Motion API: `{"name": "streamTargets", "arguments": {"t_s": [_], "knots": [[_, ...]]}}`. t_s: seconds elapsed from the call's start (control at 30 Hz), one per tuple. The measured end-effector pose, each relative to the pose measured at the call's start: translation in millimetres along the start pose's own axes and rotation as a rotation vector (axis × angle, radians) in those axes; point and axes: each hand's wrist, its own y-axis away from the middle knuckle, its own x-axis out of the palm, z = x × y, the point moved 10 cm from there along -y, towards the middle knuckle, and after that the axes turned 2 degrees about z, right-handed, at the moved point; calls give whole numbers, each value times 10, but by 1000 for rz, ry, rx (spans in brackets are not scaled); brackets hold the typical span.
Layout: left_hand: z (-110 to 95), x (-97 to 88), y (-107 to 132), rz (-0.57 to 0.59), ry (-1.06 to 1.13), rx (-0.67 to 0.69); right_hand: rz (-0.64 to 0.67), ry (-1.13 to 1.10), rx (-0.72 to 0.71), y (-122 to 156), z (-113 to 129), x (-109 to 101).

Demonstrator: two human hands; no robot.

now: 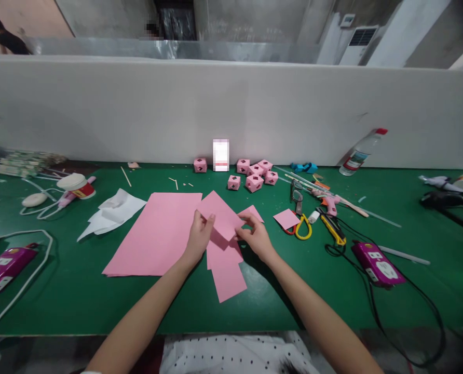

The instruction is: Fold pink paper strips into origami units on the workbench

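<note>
Both hands hold one square of pink paper [221, 215] a little above the green table. My left hand [197, 236] pinches its left edge, thumb on top. At the lower right edge, my right hand [258, 238] grips it between thumb and fingers. Beneath lie more cut pink pieces, with a pink paper piece [229, 283] nearest me and another partly hidden behind my right hand. A stack of large pink sheets [157, 234] lies left of my left hand. To the right, a small pink square [286, 219] rests partly over the handles of scissors [303, 227].
Several small pink paper boxes [254, 182] with dark diamond openings stand near the white partition [138, 109]. Further right are a pink glue gun [330, 202], a yellow cutter [334, 230], glasses [296, 196], a tilted bottle [359, 155] and a purple power box [377, 264] with black cable. Crumpled white paper [112, 213] lies left.
</note>
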Motion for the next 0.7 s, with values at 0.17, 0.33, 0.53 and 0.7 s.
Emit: {"name": "streamTargets", "arguments": {"t_s": [0.17,0.33,0.53,0.7], "knots": [[25,-49,22,-15,-22,-45,142,86,-16,74,40,213],[18,167,68,130,-34,-108,80,-75,27,53,72,120],[27,349,138,286,-121,-122,113,-229,109,35,-46,132],[-4,353,119,304,-239,-46,161,-161,104,72,-1,193]]}}
